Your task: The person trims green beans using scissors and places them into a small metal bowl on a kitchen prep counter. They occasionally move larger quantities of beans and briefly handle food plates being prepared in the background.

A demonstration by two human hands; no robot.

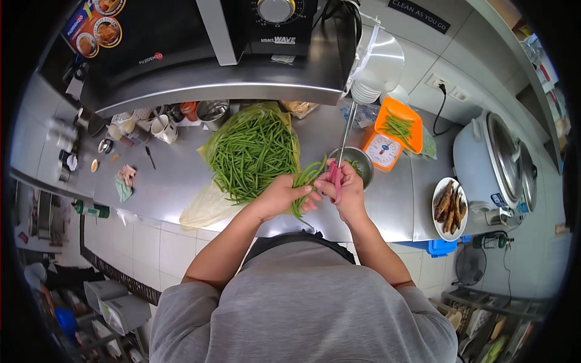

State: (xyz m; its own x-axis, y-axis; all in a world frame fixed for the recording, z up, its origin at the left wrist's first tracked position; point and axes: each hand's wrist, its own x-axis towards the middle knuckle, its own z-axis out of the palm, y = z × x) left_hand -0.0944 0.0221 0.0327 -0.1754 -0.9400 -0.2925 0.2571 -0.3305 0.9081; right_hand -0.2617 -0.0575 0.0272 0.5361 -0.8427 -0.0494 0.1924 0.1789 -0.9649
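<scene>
A small bunch of green beans [301, 206] is gripped in my left hand [282, 194], some ends hanging below the fingers. My right hand [350, 188] holds pink-handled scissors [336, 174] close beside the beans' upper ends; I cannot tell how far the blades are apart. Left of the hands, a big heap of green beans [254, 152] fills an open yellowish plastic bag [209, 206] on the steel counter. Just behind my right hand sits a metal bowl [368, 169] with small green pieces inside, partly hidden by that hand.
An orange kitchen scale [382, 147] carries green beans in its tray [417, 131]. To the right are a plate of fried fish [449, 209] and a large cooker [481, 159]. A steel shelf [218, 88] with a microwave overhangs the counter's back; a metal post [348, 129] supports it. A mug [164, 129] stands left.
</scene>
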